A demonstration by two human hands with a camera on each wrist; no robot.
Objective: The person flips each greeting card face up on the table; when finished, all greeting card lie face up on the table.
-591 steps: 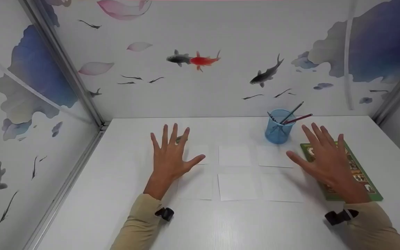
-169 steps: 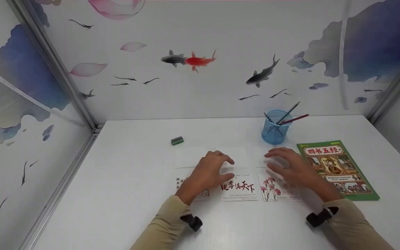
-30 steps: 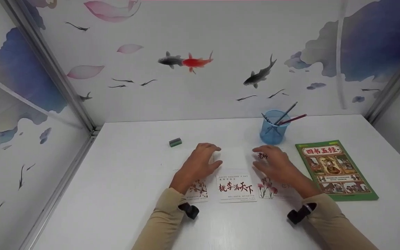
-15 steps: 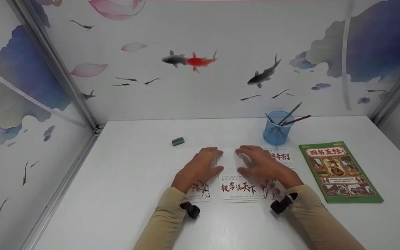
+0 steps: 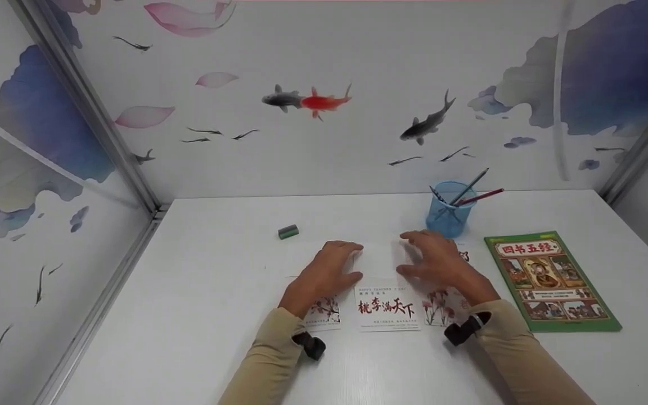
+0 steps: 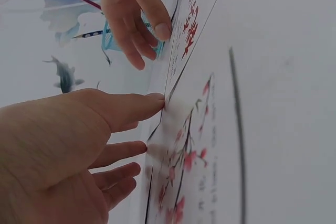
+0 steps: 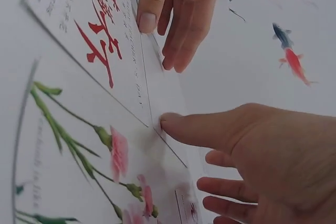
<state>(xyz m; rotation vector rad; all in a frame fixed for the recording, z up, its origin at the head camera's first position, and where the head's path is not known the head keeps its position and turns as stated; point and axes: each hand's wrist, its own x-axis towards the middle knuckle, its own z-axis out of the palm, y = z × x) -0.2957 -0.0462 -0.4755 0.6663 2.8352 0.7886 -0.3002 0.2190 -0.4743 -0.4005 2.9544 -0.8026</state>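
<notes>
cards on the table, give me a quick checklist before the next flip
1. Front row face up: ok. The red-script card, blossom card and carnation card all show print.
2. Back middle card still blank side up: ok, it lies white between the hands.
3. Left hand free: ok, fingers rest on the cards and grip nothing.
4. Right hand free: ok, fingers spread flat, thumb tip at a card edge.
5. Back right card face up: cannot tell, the right hand covers most of it.
6. Cup and book out of the way: ok, both sit apart from the cards.
</notes>
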